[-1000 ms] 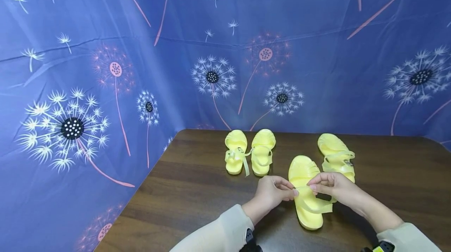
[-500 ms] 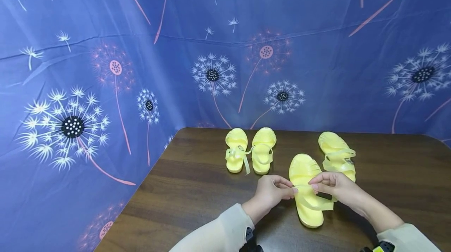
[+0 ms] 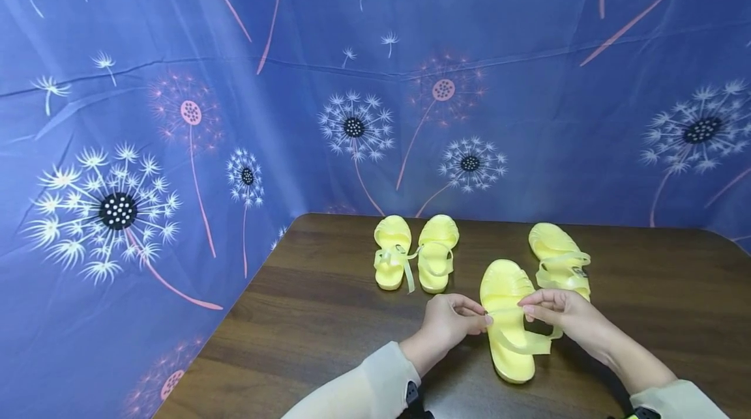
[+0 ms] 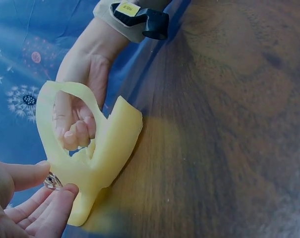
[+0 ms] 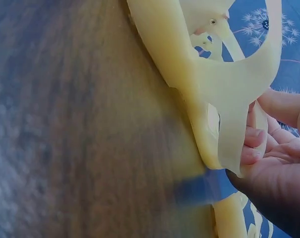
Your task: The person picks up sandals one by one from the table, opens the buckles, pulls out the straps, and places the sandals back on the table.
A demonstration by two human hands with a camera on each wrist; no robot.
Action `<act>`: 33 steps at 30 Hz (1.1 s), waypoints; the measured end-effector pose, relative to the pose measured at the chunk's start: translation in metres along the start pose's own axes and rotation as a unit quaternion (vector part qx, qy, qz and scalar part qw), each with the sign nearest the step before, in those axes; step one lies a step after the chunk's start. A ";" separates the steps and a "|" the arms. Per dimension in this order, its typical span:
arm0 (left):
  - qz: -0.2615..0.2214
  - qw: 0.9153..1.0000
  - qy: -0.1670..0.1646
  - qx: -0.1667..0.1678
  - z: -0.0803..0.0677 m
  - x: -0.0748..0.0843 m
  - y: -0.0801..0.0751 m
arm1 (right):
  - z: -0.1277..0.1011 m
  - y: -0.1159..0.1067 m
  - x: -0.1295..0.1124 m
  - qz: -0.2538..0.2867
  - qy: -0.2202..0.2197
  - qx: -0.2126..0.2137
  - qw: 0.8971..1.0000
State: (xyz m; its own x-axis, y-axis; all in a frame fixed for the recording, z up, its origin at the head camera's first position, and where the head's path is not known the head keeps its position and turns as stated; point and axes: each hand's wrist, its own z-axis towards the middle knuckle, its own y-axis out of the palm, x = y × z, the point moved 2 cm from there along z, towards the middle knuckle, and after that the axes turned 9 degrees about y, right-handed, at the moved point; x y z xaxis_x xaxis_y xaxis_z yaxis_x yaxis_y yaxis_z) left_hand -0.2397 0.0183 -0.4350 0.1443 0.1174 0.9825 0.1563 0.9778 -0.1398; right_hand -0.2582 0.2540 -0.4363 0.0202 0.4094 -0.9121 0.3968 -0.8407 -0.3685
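Note:
A yellow jelly sandal lies on the brown wooden table, toe pointing away from me. My left hand pinches the strap's left end, where a small metal buckle shows between its fingertips. My right hand pinches the ankle strap from the right, fingers curled round it. The strap loops up off the sole. The matching sandal lies just behind my right hand.
A smaller pair of yellow sandals stands side by side at the back of the table, one strap trailing loose. A blue dandelion-print cloth hangs behind and to the left. The table's left edge runs diagonally.
Both hands keep their pinch on the strap. My right hand has edged slightly to the right. The sandal has barely shifted.

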 end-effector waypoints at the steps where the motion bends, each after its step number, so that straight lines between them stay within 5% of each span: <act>1: 0.000 1.000 -0.002 0.003 0.000 -0.001 0.000 | -0.001 -0.002 0.002 0.004 -0.004 0.006 1.000; 8: -0.005 1.000 0.002 0.005 0.002 0.001 -0.001 | -0.003 -0.011 0.001 0.040 -0.027 0.062 0.997; 13: -0.015 1.000 0.001 0.006 0.003 0.003 0.000 | 0.001 -0.009 -0.014 -0.027 -0.014 0.120 0.992; 23: 0.021 1.000 0.003 0.005 0.001 0.003 0.001 | -0.006 -0.008 -0.027 -0.159 -0.037 0.149 0.975; 33: 0.026 0.999 -0.011 0.016 0.000 0.003 0.003 | -0.023 -0.006 -0.019 -0.093 -0.036 0.125 0.987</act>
State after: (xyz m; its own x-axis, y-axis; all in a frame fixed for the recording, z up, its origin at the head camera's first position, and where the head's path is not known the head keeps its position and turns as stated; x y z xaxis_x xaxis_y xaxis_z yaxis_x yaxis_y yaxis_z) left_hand -0.2389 0.0219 -0.4322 0.1293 0.1722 0.9765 0.1186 0.9751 -0.1876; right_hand -0.2398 0.2592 -0.4122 -0.1005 0.5470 -0.8311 0.1476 -0.8179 -0.5561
